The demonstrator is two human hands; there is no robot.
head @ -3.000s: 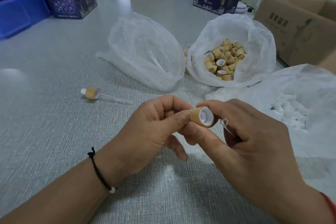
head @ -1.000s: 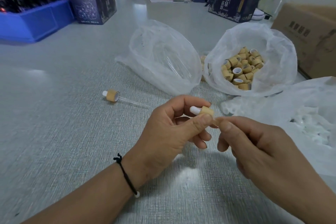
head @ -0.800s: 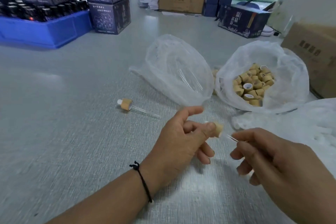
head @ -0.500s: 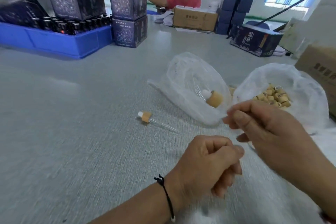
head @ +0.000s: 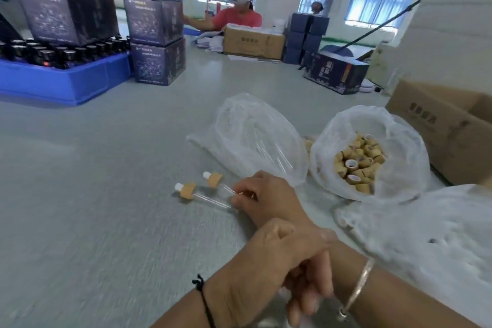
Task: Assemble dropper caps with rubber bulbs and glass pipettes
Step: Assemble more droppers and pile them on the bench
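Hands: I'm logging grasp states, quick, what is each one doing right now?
Right hand: pinching the glass pipette of the farther dropper, which lies on the table.
Left hand: fingers curled, nothing visibly held.

Bare forearms, no sleeves, black cord bracelet [head: 203, 298] on left wrist, silver bangle [head: 358, 289] on right wrist

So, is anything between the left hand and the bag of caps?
Yes. The right arm lies across that path, right hand pinching a dropper's pipette on the table; the left hand sits against that wrist.
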